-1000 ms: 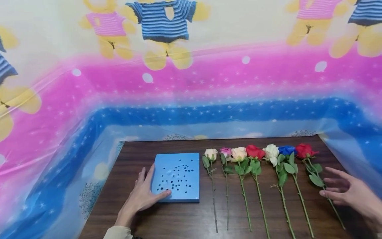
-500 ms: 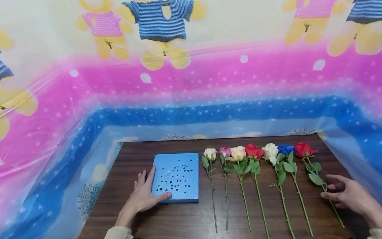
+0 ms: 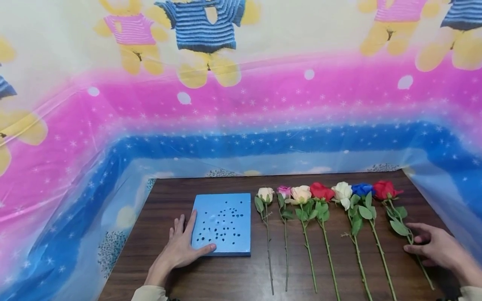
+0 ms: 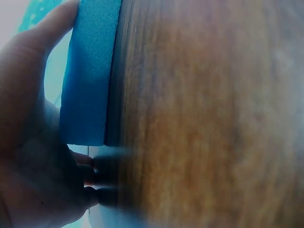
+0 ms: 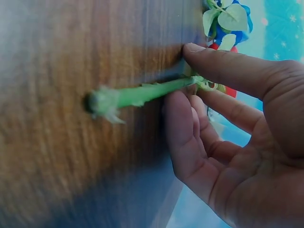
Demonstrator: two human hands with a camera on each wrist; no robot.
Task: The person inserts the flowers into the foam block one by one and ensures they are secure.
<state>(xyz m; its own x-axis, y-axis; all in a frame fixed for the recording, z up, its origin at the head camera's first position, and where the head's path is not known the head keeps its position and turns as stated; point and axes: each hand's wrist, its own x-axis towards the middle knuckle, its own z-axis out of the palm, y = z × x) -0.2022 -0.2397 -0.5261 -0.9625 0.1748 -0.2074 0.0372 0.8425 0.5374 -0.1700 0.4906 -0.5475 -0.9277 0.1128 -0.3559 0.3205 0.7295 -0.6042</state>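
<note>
My left hand lies at the left side of a light blue foam block dotted with small holes. Its thumb rests on the block's top near the front left corner, and the fingers stretch along the left edge. In the left wrist view the block's side shows beside the thumb. At the far right, my right hand is around the stem of a red rose lying on the table. The right wrist view shows the green stem between thumb and bent fingers, the thumb tip apart from it.
Left of that rose lie a blue rose, a white rose, another red rose, a peach rose, a pink rose and a cream rose. A printed cloth hangs behind the dark wooden table.
My right hand has moved slightly lower and inward at the rightmost red rose's stem, its thumb and fingers drawing closer together. The left hand stays at the foam block.
</note>
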